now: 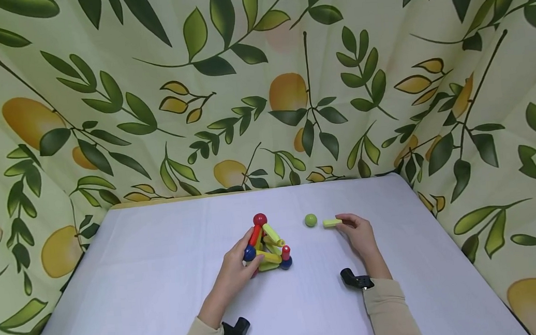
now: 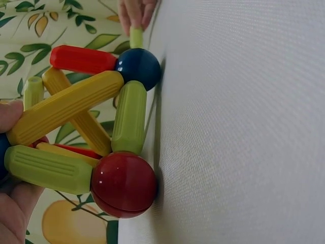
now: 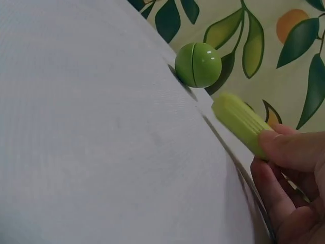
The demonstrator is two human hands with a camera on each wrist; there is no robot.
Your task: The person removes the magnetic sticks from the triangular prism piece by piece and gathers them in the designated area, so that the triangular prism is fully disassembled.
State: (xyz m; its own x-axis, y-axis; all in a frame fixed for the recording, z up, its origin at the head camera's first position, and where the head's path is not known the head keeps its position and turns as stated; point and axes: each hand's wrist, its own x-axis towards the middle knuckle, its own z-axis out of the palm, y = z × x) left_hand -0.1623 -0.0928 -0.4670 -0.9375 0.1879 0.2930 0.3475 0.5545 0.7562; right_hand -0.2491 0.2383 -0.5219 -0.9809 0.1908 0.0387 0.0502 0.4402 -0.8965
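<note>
My left hand [image 1: 233, 267] grips the left side of a small frame of magnetic rods and balls [image 1: 268, 256] on the table. Red, yellow and light green rods link its red and blue balls; a red ball [image 1: 259, 219] tops it. In the left wrist view, a lower red ball [image 2: 124, 184] and a blue ball [image 2: 138, 69] sit at the tabletop, joined by a short green rod [image 2: 129, 117]. Thumb and fingers of my right hand [image 1: 360, 235] pinch one end of a light green magnetic rod [image 3: 239, 121]. Its free end points toward a loose green ball [image 3: 198, 65].
The green ball [image 1: 311, 220] lies between the frame and the right hand. A white cloth covers the table [image 1: 161, 247]. Behind and beside it hangs a curtain [image 1: 247, 138] printed with leaves and fruit. Each wrist wears a black camera strap [image 1: 357, 279].
</note>
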